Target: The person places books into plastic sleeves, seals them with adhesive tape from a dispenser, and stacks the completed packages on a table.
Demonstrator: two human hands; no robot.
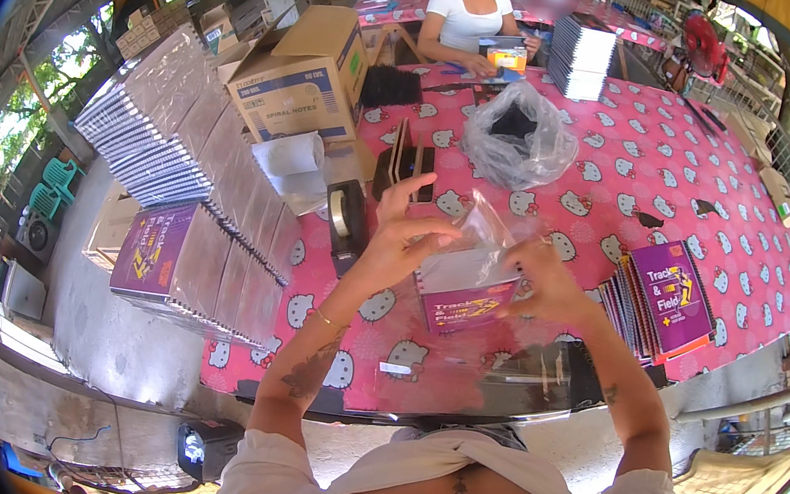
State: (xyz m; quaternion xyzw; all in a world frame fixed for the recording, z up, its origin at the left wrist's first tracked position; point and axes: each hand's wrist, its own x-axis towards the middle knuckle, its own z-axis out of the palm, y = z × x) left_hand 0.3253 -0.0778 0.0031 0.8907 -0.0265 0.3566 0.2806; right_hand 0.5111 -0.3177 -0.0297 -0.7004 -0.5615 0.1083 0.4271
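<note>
1. Clear plastic sleeve [485, 221]: film standing up beyond the far edge of a purple-covered notebook [468, 315]; how far it encloses the notebook cannot be told.
2. Clear plastic bag [551, 156]: crumpled, farther up the table, dark matter inside.
3. Cardboard carton [300, 97]: brown, flaps raised, at the table's left; interior hidden from this angle.
4. Position of notebook: between the two hands, near the table's close edge, printed cover facing up.
5. Left hand [404, 240]: at the notebook's far left, fingers spread, thumb and forefinger moderately apart beside the film; whether they grip it cannot be told.
6. Right hand [551, 287]: at the notebook's right side, fingers bent inward toward it; firmness of hold cannot be told.
7. Left border: black tape dispenser [346, 225] just beside the left forearm; beyond it, large film-wrapped notebook piles [201, 265].
8. Right border: fanned stack of purple notebooks [668, 298], well apart from the notebook between the hands.
9. Near border: loose clear film [498, 375] along the table's close edge, beneath the forearms.
10. Open room: pink patterned tablecloth [616, 182] showing from the plastic bag across to the right-hand stack and the curved far-right rim.
11. Far side: tall spiral-bound stack [581, 59]; co-worker in white top [468, 17] seated beside it.
</note>
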